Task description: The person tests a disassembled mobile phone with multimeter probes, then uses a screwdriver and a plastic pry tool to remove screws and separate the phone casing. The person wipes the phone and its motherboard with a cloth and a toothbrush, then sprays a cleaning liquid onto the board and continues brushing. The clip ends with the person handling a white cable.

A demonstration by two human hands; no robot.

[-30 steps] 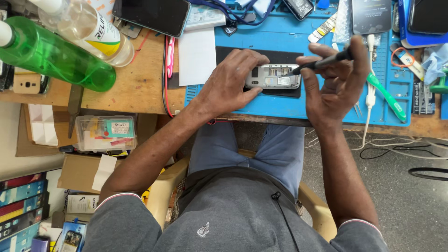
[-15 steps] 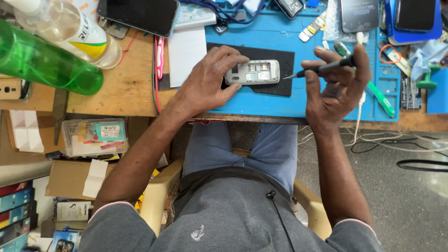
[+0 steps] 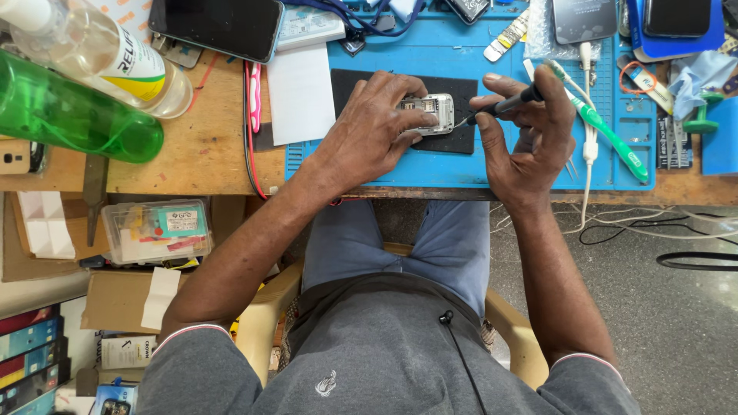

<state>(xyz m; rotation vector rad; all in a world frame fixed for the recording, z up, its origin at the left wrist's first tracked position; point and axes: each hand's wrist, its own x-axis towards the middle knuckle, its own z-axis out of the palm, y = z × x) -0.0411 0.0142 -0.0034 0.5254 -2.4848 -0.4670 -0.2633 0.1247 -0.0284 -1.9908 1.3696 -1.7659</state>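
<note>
Small opened phone [image 3: 427, 113], silver, internals exposed, flat on black pad [image 3: 461, 115] atop blue work mat [image 3: 430, 165]. Pinned under left hand [image 3: 367, 131], fingers curled over it. Screwdriver [image 3: 503, 104] pinched in right hand [image 3: 526, 134], tip at phone's right edge. Beyond: green toothbrush [image 3: 607, 131]; clear plastic box [image 3: 157, 230] packed with small parts; green bottle [image 3: 73, 115].

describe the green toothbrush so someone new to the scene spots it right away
Start at the blue work mat on the wooden bench, then go to its right part, just past the right hand holding a screwdriver. The green toothbrush lies there slanted beside a white cable. It is the only long green-and-white stick on the mat.
</note>
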